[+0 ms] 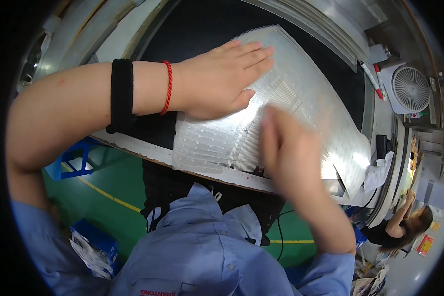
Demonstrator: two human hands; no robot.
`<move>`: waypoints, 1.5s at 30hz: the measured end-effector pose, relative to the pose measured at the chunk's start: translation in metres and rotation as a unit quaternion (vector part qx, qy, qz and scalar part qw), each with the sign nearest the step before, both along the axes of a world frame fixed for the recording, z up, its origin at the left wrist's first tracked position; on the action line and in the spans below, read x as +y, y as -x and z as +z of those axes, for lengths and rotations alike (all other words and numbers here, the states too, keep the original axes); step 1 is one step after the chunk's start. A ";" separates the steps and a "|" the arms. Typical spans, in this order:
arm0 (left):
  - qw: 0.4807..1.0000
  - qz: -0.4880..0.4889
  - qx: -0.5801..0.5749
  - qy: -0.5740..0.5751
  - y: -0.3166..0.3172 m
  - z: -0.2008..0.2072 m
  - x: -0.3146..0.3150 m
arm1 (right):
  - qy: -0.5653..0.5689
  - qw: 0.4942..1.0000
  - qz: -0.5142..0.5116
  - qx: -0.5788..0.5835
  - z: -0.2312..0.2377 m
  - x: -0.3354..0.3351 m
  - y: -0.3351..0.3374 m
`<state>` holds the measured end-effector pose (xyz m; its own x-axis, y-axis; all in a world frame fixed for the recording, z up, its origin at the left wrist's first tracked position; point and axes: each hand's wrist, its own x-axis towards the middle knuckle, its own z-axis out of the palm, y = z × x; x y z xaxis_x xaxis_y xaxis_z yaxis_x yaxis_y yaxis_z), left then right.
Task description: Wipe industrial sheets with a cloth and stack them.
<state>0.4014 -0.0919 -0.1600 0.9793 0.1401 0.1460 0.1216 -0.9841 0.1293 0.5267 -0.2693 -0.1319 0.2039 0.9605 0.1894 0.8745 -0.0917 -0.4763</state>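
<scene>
A large translucent plastic sheet [202, 140] with rows of fine lines and dots lies on the black work surface [167, 39], its lower edge reaching over the pale front border. More than one layer seems to show at its lower right corner. My left hand [224, 79] rests flat on the upper left part of the sheet, fingers stretched out to the right and holding nothing. Over the sheet's lower middle is my right hand [296, 148], smeared by motion. Its fingers look bent, but whether they grip or touch anything cannot be made out.
At the right stand a small white fan [411, 89], two markers [375, 81] and a crumpled white cloth or paper [378, 172]. A blue stool [76, 160] and a blue bin [94, 246] are on the green floor at the left. Another person [404, 227] is at the far right.
</scene>
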 end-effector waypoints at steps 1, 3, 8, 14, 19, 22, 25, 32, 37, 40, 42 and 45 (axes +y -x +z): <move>1.000 0.001 -0.001 0.000 0.000 0.001 -0.001 | 0.002 0.999 0.046 0.023 0.001 -0.015 0.013; 1.000 -0.001 -0.002 0.012 0.001 0.003 -0.001 | 0.003 0.997 0.050 0.053 0.006 -0.012 0.011; 1.000 0.002 0.006 0.007 0.000 0.005 -0.002 | -0.011 0.997 -0.066 -0.025 0.003 0.021 -0.026; 1.000 0.001 0.004 0.009 0.003 0.004 0.000 | 0.018 0.998 -0.030 0.046 0.016 0.001 -0.005; 1.000 -0.001 0.001 0.009 0.000 0.002 0.000 | 0.008 1.000 -0.015 -0.024 0.005 -0.008 -0.004; 1.000 -0.003 -0.001 -0.001 0.001 0.003 -0.001 | 0.027 0.995 0.060 0.073 0.013 -0.013 0.002; 1.000 -0.002 0.008 -0.002 0.002 0.004 -0.001 | -0.040 0.998 -0.058 0.003 0.008 0.024 -0.040; 1.000 -0.001 0.014 -0.005 0.001 0.006 0.000 | 0.030 0.997 0.034 0.058 0.017 -0.017 -0.005; 1.000 0.005 0.021 0.001 0.000 0.008 0.001 | -0.050 0.997 -0.060 -0.021 -0.001 0.012 -0.029; 1.000 -0.002 0.016 -0.005 0.001 0.003 -0.001 | 0.012 0.999 0.033 0.013 0.003 -0.027 0.010; 1.000 -0.003 0.017 -0.006 0.000 0.004 -0.001 | 0.024 0.998 0.052 0.039 0.013 -0.024 0.004; 1.000 0.005 0.028 -0.007 0.000 0.008 -0.002 | 0.010 0.995 -0.102 -0.015 0.016 0.014 -0.038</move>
<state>0.4015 -0.0944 -0.1519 0.9844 0.1489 0.0933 0.1387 -0.9844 0.1080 0.5651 -0.2554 -0.1164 0.3886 0.9039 0.1788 0.8508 -0.2775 -0.4463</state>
